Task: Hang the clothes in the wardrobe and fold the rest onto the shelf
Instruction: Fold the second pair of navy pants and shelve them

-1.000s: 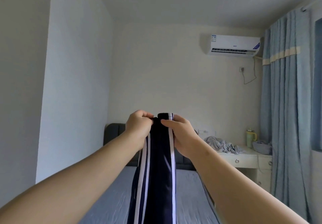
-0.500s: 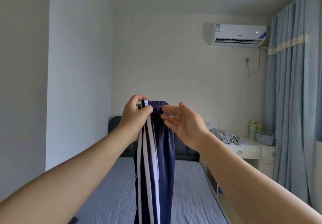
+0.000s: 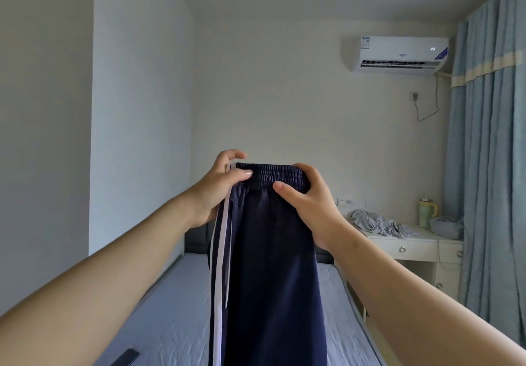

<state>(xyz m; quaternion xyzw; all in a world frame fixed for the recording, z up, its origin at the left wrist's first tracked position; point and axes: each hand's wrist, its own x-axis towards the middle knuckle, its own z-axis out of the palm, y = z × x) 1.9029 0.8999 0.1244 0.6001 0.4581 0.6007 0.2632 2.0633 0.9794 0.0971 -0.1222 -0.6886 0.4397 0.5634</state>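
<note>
Hanging above bed, centre: navy trousers, white side stripes left. Left hand pinches waistband left end, thumb in front. Right hand grips right end, fingers curled behind. Grey clothes far right.

Navy trousers with white side stripes hang upright; waistband gathered.

We find open air over the bed on both sides of the hanging trousers; a wall hems the bed's left, a cluttered worktop its right.
</note>
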